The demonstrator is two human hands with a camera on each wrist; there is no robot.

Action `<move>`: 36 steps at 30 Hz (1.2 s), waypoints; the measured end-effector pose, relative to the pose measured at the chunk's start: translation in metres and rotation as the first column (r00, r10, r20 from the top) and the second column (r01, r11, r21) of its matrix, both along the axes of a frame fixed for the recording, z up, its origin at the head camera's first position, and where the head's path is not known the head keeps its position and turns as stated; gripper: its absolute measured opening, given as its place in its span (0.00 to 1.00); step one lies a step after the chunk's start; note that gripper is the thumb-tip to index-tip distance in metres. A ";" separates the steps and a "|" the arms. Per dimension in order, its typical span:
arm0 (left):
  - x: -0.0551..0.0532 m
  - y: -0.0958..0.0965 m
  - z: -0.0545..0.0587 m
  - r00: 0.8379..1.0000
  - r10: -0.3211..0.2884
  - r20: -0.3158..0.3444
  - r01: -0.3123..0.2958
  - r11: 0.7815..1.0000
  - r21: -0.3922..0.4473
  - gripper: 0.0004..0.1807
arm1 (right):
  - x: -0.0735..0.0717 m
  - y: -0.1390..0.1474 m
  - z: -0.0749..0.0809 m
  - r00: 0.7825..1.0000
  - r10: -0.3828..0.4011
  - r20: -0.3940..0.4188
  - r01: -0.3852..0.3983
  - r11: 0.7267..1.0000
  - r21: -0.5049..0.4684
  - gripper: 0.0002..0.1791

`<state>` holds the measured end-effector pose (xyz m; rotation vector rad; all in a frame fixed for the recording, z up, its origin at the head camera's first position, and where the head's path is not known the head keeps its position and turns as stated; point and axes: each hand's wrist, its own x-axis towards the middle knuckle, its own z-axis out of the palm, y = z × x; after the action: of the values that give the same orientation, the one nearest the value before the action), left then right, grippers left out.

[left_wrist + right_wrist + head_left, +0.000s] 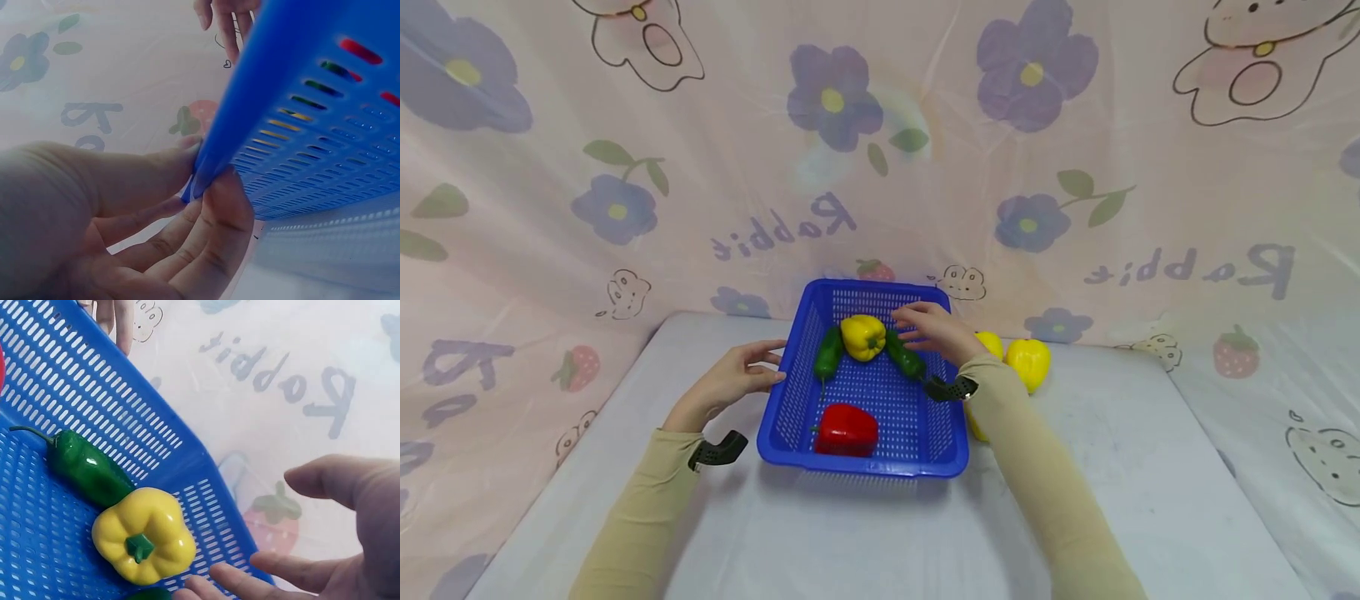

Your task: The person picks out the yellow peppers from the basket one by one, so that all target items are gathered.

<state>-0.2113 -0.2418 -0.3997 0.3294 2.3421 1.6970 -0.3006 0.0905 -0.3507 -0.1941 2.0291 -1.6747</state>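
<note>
A blue plastic basket (917, 468) with slotted walls stands on the table. My left hand (747, 377) grips its left rim, thumb on one side and fingers on the other, as the left wrist view shows. Over the basket's right back part is my right hand (934, 329), fingers spread and holding nothing. Below and beside it lie a yellow bell pepper (862, 337) and a green pepper (905, 357), the latter partly covered by the hand. Another green pepper (87, 465) lies along the left wall. A red bell pepper (847, 431) rests on its side near the front.
Outside the basket on the right, several yellow bell peppers (1028, 363) sit on the white table (1120, 467), partly hidden behind my right forearm. A patterned cloth (925, 192) hangs upright behind the table.
</note>
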 end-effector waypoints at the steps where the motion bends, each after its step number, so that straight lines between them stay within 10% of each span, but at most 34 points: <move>1: 0.000 0.000 0.000 1.000 -0.002 -0.002 0.002 1.000 0.004 0.34 | -0.001 -0.002 0.000 1.000 -0.006 0.010 0.006 1.000 0.000 0.30; 22: -0.002 0.000 -0.001 1.000 -0.016 0.009 0.016 0.999 0.030 0.34 | -0.023 -0.016 -0.022 1.000 -0.004 0.030 0.002 0.995 0.098 0.32; 36: -0.001 -0.002 0.000 1.000 -0.009 0.010 0.009 1.000 0.002 0.35 | -0.025 -0.035 -0.035 0.991 -0.042 -0.128 0.071 0.970 0.233 0.34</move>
<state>-0.2127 -0.2435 -0.3993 0.3310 2.3288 1.6933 -0.3253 0.0555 -0.3858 -0.1612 2.3259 -1.4676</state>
